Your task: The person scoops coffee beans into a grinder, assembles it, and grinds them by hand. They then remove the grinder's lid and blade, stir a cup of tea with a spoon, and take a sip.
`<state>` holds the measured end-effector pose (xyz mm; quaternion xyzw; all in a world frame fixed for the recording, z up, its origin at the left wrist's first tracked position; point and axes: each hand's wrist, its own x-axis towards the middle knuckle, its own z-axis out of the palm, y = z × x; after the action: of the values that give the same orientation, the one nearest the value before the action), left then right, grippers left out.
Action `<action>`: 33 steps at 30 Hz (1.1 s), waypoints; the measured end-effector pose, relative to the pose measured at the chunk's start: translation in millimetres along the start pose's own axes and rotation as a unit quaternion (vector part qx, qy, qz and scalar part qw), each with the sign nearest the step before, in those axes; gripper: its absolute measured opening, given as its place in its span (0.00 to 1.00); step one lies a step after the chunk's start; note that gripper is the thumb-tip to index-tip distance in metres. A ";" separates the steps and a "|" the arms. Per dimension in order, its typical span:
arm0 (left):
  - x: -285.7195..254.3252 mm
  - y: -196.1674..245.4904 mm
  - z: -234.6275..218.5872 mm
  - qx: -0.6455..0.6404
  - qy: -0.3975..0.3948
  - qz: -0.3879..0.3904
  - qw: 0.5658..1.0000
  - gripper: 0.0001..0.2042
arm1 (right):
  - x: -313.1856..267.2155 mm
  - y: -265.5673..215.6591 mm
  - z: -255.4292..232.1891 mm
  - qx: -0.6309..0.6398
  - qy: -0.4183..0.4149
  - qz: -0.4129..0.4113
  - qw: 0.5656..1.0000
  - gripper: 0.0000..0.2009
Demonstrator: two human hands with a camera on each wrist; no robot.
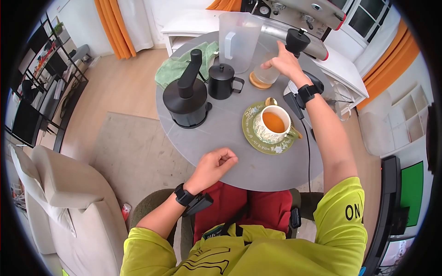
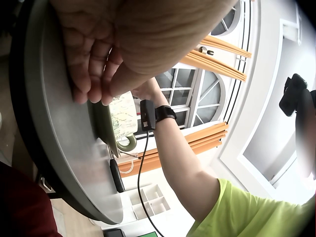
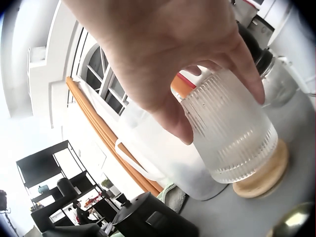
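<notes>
My right hand (image 1: 284,62) reaches to the far right of the table. In the right wrist view, its thumb and fingers grip a clear ribbed glass (image 3: 232,131) from opposite sides near the top. Beneath the glass shows a round wooden coaster (image 3: 266,173). My left hand (image 1: 212,166) stays at the near table edge, fingers loosely curled around nothing. Between the hands, a patterned cup (image 1: 271,123) of orange-brown drink sits on a green saucer (image 1: 251,133), with a gold-coloured spoon (image 1: 270,101) beside it.
On the grey round table (image 1: 221,152) stand a black canister with a crank-like top (image 1: 186,103), a lidded black jug (image 1: 222,82), a translucent pitcher (image 1: 239,43) and a green cloth (image 1: 168,71). A black-topped jar (image 1: 297,42) is beyond my right hand. A cable (image 1: 308,152) crosses the right side.
</notes>
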<state>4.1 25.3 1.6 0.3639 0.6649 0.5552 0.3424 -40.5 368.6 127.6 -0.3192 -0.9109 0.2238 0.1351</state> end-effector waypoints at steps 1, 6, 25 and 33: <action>-1.0 0.2 -0.5 -0.003 -0.002 0.001 1.000 0.06 | -0.9 -1.5 -2.3 -0.056 0.003 -0.016 0.998 0.55; 0.5 -0.9 -0.5 0.006 0.000 0.004 1.000 0.06 | -0.9 -0.8 -7.4 -0.051 -0.036 0.005 0.998 0.54; 0.3 0.4 -0.4 -0.001 0.000 -0.003 1.000 0.06 | 5.1 7.6 11.5 -0.058 0.015 -0.039 0.997 0.55; 0.9 -2.2 -1.5 -0.004 -0.006 -0.008 1.000 0.06 | 10.6 11.6 25.6 -0.060 -0.015 -0.046 0.997 0.55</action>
<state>2.1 25.1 -0.4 0.3605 0.6633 0.5532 0.3521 -52.5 375.3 100.8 -0.2809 -0.9384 0.1669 0.1122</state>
